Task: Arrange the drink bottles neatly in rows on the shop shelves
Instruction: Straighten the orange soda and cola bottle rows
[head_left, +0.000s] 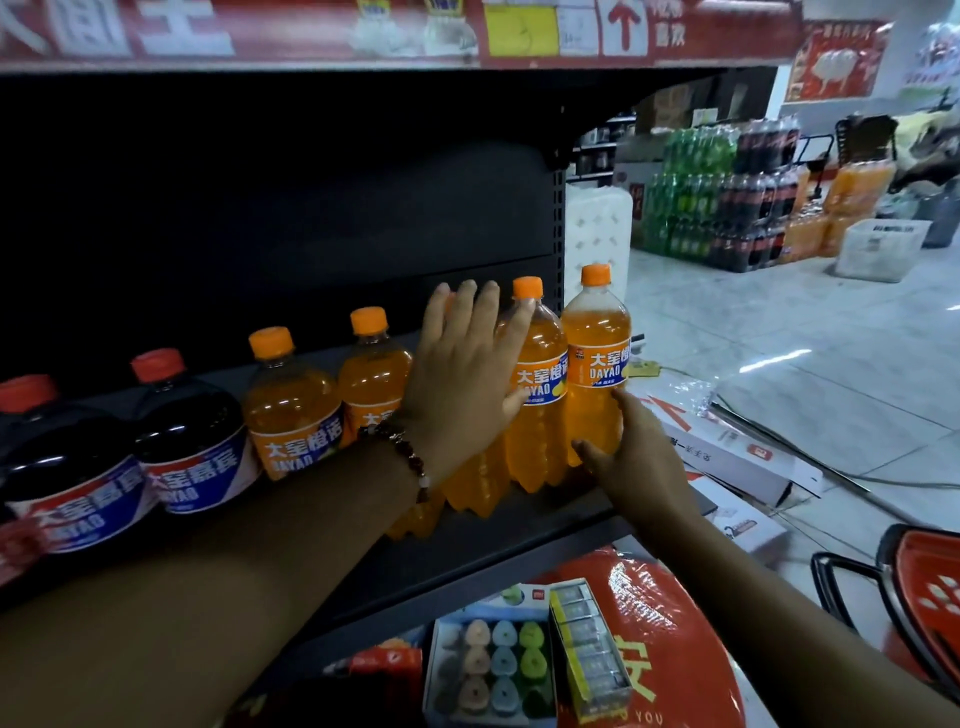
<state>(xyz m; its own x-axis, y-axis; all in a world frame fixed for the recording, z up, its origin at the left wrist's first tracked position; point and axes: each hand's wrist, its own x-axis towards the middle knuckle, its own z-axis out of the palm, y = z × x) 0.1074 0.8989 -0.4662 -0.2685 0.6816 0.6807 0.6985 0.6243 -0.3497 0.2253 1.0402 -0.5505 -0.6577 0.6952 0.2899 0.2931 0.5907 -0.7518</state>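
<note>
Shelf (519, 525), front row: orange drink bottles beside dark cola bottles (187, 431). Left hand (462, 374): fingers straight, palm flat against an orange bottle (475, 483) mid-row, neighbour bottle (537, 395) at its fingertips. Right hand (631, 457): fingers and thumb grasping the lower body of the end bottle (597, 358), rightmost at the shelf edge.

Clear glossy plastic orange-drink bottles (595, 374) with smooth orange caps, matt black metal shelf (545, 525), shiny pale tiled floor (779, 338), glossy red plastic bag (670, 613)
</note>
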